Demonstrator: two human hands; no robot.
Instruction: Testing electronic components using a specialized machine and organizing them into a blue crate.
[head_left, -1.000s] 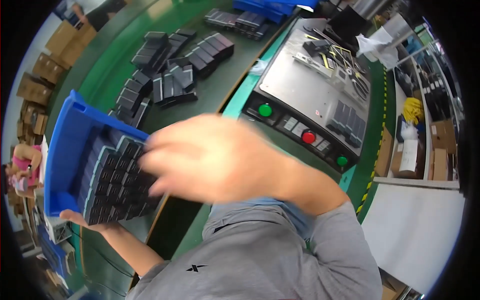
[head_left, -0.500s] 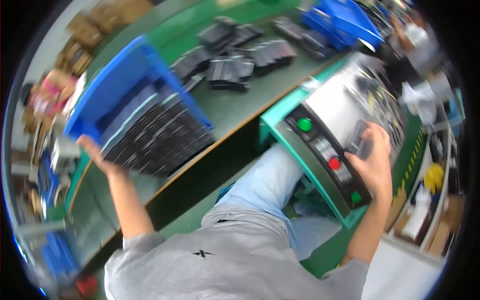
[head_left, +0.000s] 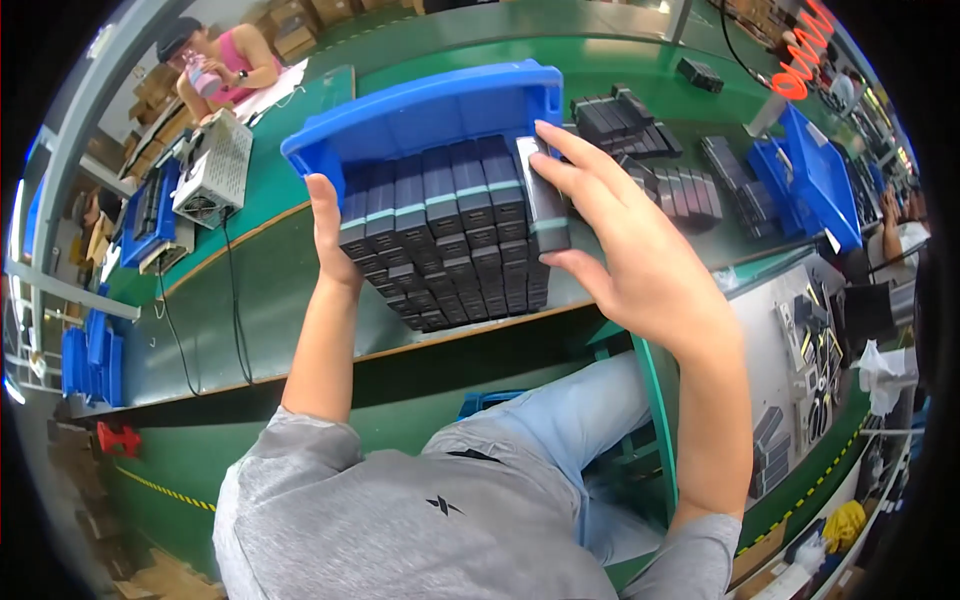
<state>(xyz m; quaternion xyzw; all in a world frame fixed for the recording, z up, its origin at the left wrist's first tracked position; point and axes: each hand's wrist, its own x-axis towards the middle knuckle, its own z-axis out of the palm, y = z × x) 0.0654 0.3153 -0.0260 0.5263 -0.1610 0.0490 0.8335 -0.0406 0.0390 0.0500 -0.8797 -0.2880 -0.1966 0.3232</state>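
On the bench stands a blue plastic bin (head_left: 430, 112), packed with rows of black rectangular blocks (head_left: 452, 215) that have teal stripes near their ends. My right hand (head_left: 650, 255) grips one black rectangular block (head_left: 546, 205) between thumb and fingers, at the right end of the top row. This block has a pale, light-coloured end and is tilted slightly beside its neighbours. My left hand (head_left: 335, 238) rests along the left side of the stack, thumb raised and fingers extended, holding nothing; part of it is hidden by the bin edge.
More black blocks (head_left: 620, 118) lie in groups behind and right of the bin. Blue bins (head_left: 805, 175) stand further right. A teal-edged machine table (head_left: 745, 345) is by my right arm. A metal-cased unit (head_left: 213, 170) and a seated person (head_left: 240, 62) are at the far left.
My view has turned toward the bin. My right hand has carried the block from above the button panel to the row's right end. My left hand has come against the stack's left side.
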